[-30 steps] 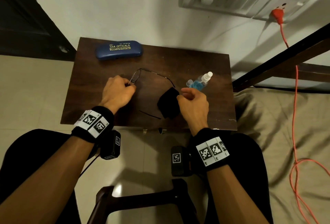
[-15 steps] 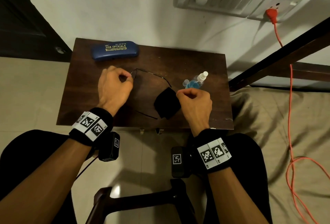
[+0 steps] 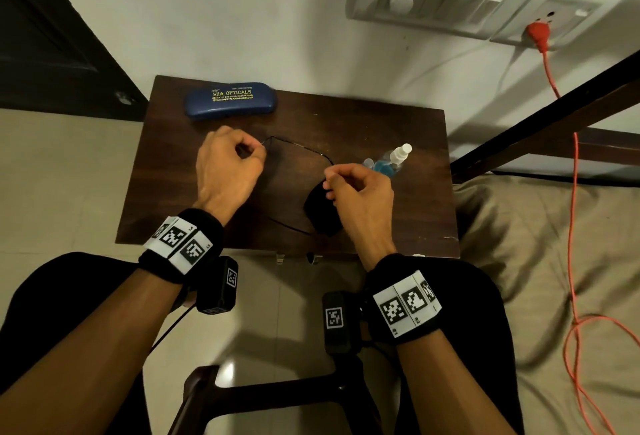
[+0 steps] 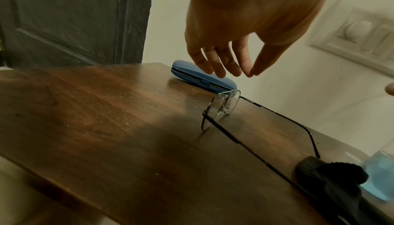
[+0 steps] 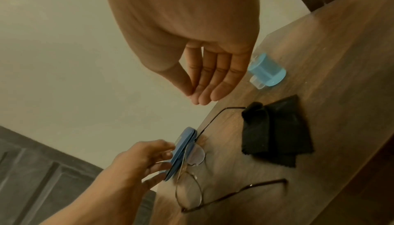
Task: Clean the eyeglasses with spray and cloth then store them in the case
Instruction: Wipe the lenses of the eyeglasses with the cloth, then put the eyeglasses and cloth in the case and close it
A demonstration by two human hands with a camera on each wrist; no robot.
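The thin wire-framed eyeglasses [image 4: 222, 104] stand on the dark wooden table [image 3: 173, 192] with both temples unfolded. My left hand [image 4: 249, 74] hovers above their front, thumb tip against index tip, holding nothing. My right hand [image 5: 194, 95] hangs with fairly straight fingers above the far temple tip and the crumpled black cloth [image 5: 275, 132], also empty. The shut blue case [image 3: 230, 100] lies at the table's back left. A small spray bottle [image 3: 391, 162] with blue liquid lies on its side just beyond my right hand.
The table's back edge meets a white wall with a switchboard [image 3: 436, 1] and an orange plug [image 3: 536, 34] whose cable trails down the right. A bed frame [image 3: 554, 122] and bedding border the right side, a dark door [image 3: 52, 36] the left.
My left hand was pinching the glasses' front and my right was at the temple tip by the cloth. Both have let go and lifted; the glasses now stand alone.
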